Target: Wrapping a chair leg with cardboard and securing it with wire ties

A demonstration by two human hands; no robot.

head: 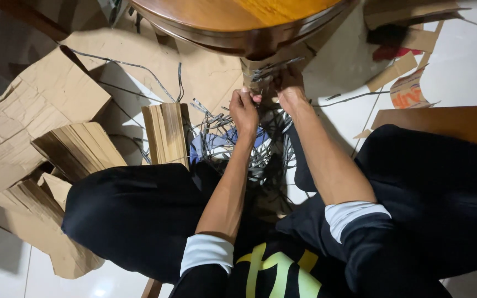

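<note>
Left hand fingers: the left hand [243,110], centre of the frame, has its fingers [246,95] pinched closed on thin dark strips [269,70] at the upper end of the tangle.
Right hand fingers: the right hand [289,87], just right of the left, has its fingers curled closed about the same strips, hard against a small cardboard bundle [254,74]; the fingertips are in shadow, so the exact grip cannot be told.
Strips held: dark and narrow, they fan out over the top of the cardboard bundle, right under the edge of the round wooden desk [233,19] at the top centre.
Tangle of strips: a loose heap of dark and pale strips [233,138] lies on the floor below both hands, between the forearms, over something blue.
Stacked cardboard: an upright stack of cut cardboard pieces [165,132] stands just left of the tangle; a second, slanted stack [78,149] lies further left.
Loose cardboard: torn brown sheets [23,116] cover the left of the frame; smaller scraps [396,69] lie at the upper right.
Floor: pale tiles [470,60] show at the upper right.
Person: black trousers fill the lower frame; the black sleeves have white cuffs.
</note>
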